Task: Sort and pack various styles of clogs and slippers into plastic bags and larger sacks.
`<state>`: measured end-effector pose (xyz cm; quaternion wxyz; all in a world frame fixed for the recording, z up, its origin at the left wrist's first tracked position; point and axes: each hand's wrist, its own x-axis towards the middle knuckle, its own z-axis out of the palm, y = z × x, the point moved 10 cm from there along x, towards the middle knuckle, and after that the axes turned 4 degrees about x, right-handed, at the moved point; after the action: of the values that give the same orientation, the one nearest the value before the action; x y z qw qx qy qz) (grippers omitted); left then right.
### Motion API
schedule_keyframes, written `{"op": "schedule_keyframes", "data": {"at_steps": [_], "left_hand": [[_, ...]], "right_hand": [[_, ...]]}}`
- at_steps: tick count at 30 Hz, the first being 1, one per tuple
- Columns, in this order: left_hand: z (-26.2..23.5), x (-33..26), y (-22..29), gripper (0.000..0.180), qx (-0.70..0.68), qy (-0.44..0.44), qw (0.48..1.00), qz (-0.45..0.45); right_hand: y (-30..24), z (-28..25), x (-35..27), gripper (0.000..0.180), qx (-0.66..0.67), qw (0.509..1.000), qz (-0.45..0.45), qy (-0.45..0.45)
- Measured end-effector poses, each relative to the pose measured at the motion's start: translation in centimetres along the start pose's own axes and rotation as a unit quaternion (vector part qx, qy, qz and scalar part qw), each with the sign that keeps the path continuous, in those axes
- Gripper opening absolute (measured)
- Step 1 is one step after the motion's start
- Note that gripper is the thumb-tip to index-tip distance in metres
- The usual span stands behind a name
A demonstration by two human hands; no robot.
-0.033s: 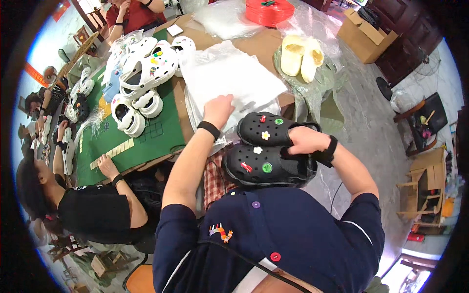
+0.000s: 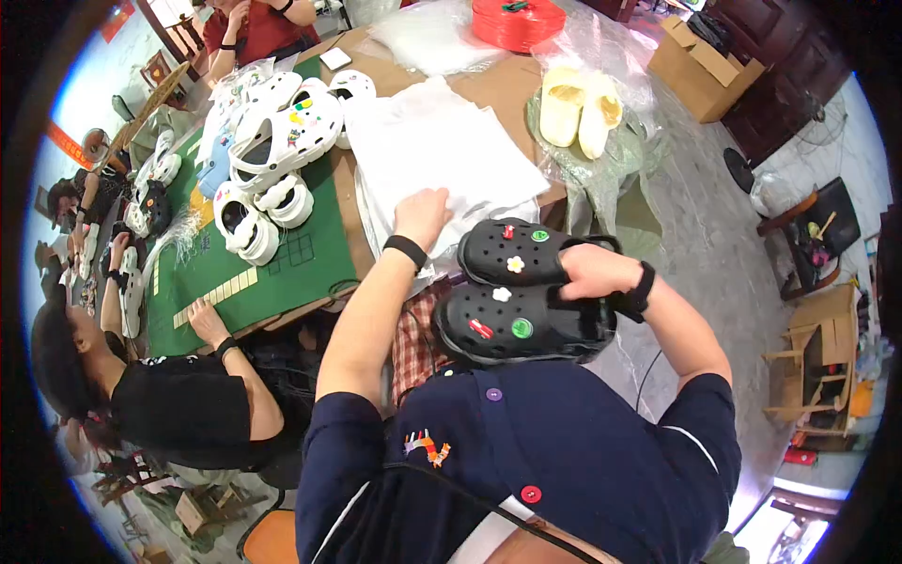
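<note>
My right hand point(image 2: 599, 271) grips a pair of black clogs, its thumb and fingers closed over their adjoining sides at the openings. The upper clog point(image 2: 489, 254) and the lower clog point(image 2: 470, 305) are held side by side over my lap, toes to the left. Flower, green round and red charms dot their holes. My left hand point(image 2: 421, 221) lies at the near edge of a stack of white, translucent plastic bags point(image 2: 437, 141), its fingers curled in on the plastic. Its fingertips are partly hidden.
White clogs with charms point(image 2: 287, 141) are heaped on a green mat point(image 2: 324, 202) to the left. Pale yellow slippers point(image 2: 581, 113) rest on plastic at the right. Red twine point(image 2: 519, 21) sits at the far edge. A co-worker in black point(image 2: 188, 404) sits close at my left.
The black clogs and my right hand have shifted slightly right. My left hand has moved a little rightward and down, and the top plastic bag lies differently.
</note>
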<state>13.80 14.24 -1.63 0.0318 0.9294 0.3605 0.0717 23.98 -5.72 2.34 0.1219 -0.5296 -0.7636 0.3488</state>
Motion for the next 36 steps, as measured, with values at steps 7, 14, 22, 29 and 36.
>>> {"op": "schedule_keyframes", "data": {"at_steps": [7,14,22,29,36], "left_hand": [[1.2,1.0,-0.9,0.046,-0.038,-0.036,0.998,-0.042],[3.1,1.7,-2.1,0.051,-0.236,-0.057,0.969,-0.051],[2.9,2.3,-9.1,0.04,-0.392,0.071,0.909,-0.125],[-3.6,0.2,-2.0,0.039,-0.24,-0.008,0.969,0.065],[-3.5,-4.3,-5.9,0.035,-0.129,0.109,0.984,-0.059]], "right_hand": [[-3.1,-6.9,-1.1,0.039,-0.036,0.998,-0.023,0.05],[2.3,-5.2,4.5,0.033,-0.001,0.994,0.075,0.082],[1.4,-2.7,6.0,0.032,0.022,0.998,0.047,-0.035],[3.5,-4.5,7.6,0.034,-0.026,0.996,0.079,-0.021],[6.0,-4.6,6.1,0.031,0.104,0.983,0.109,0.108]]}}
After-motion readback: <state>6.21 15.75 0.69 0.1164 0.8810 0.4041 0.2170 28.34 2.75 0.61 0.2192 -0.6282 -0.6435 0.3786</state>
